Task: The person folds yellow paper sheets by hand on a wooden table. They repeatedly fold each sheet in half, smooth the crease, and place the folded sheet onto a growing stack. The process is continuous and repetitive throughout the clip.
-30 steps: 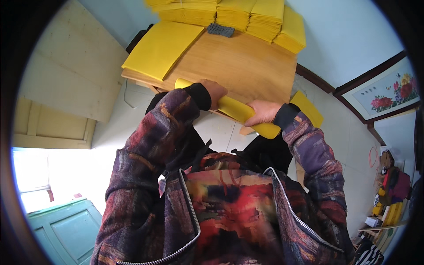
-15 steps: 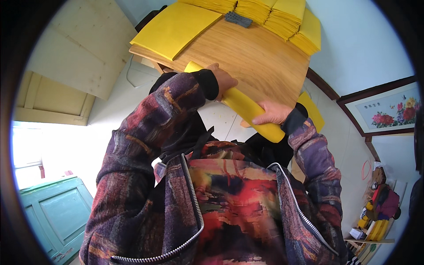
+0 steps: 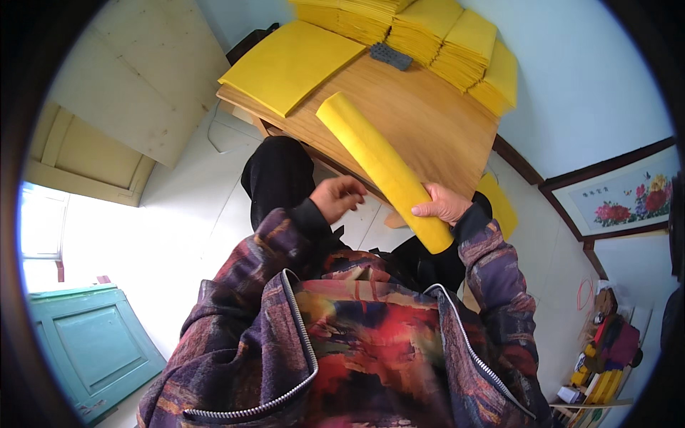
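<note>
A long yellow roll [image 3: 378,157], seemingly of rolled felt-like sheet, lies slantwise from over the table down toward my lap. My right hand [image 3: 444,204] grips it near its lower end, thumb across the top. To the left of the roll, my left hand [image 3: 338,198] hangs in the air above my lap, fingers loosely bent and apart, holding nothing. The roll's upper end reaches over the edge of the wooden table [image 3: 428,114]. On the table's left part lies a flat stack of yellow sheets [image 3: 292,64].
Folded yellow stacks [image 3: 421,28] line the table's back edge, with a dark grey textured block [image 3: 390,56] in front. More yellow material [image 3: 497,207] sits low at the table's right. A framed flower picture [image 3: 621,189] is at the right wall; a teal door panel [image 3: 93,346] stands lower left.
My left hand has let go of the roll and drawn back toward my body. The roll's lower end has come nearer to me, still in my right hand.
</note>
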`<state>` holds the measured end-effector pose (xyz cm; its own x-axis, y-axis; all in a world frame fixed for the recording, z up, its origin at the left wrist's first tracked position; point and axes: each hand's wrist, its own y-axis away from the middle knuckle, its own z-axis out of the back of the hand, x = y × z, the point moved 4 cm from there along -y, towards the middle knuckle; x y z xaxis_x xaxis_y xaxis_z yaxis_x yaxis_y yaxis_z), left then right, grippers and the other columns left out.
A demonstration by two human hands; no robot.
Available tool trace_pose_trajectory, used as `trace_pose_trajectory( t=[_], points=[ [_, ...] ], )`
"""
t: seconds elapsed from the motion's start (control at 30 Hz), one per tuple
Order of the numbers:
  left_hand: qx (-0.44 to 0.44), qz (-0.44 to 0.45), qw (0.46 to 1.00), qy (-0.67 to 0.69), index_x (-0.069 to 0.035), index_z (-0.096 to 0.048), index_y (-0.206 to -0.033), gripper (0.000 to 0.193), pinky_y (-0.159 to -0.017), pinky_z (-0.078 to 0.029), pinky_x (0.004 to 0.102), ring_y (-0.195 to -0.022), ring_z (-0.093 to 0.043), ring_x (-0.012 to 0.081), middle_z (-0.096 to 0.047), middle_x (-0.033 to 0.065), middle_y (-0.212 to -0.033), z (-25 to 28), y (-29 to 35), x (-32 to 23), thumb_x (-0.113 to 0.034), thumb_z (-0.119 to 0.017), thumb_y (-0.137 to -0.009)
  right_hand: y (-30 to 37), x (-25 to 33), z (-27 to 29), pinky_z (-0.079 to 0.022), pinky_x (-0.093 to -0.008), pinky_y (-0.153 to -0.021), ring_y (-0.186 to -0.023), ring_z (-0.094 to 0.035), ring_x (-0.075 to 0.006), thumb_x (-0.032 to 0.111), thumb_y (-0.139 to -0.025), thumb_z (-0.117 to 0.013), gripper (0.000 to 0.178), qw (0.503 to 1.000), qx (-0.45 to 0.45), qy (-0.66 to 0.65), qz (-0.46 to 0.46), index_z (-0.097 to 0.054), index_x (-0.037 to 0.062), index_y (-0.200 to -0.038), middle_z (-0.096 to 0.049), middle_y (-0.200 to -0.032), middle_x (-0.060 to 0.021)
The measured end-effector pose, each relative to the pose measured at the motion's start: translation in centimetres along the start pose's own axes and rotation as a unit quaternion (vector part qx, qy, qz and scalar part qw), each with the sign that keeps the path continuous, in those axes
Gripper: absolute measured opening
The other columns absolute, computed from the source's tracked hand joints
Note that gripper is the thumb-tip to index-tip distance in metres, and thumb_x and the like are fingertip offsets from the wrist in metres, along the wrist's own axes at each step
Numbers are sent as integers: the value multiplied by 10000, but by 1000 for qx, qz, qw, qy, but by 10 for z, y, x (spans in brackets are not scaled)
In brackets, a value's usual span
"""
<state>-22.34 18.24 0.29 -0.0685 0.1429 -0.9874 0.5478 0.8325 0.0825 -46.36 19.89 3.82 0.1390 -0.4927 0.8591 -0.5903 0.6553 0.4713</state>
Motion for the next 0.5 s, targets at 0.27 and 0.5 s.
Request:
trace_pose_trajectory(
  t=[0.27, 0.5],
  points=[
    [122, -5, 961, 248, -30, -559, -1275, 484, -924, -501, 323, -1053, -612, 177, -646, 73, -1151, -24, -16, 14, -118, -753, -841, -9, 6, -31, -472, -298, -866, -989, -576, -148, 310, -775, -802, 662, 996, 70, -50, -1, -518, 11, -1293, -616, -1098, -57],
    [196, -125, 891, 389, -44, -531, -1282, 593, -1021, -452, 417, -1224, -524, 275, -571, 133, -1276, -29, -24, -1, -314, -781, -816, -16, 12, -52, -431, -310, -939, -1079, -545, -166, 295, -791, -782, 680, 992, 117, -41, -8, -489, 11, -1335, -590, -1163, -60]
  ],
)
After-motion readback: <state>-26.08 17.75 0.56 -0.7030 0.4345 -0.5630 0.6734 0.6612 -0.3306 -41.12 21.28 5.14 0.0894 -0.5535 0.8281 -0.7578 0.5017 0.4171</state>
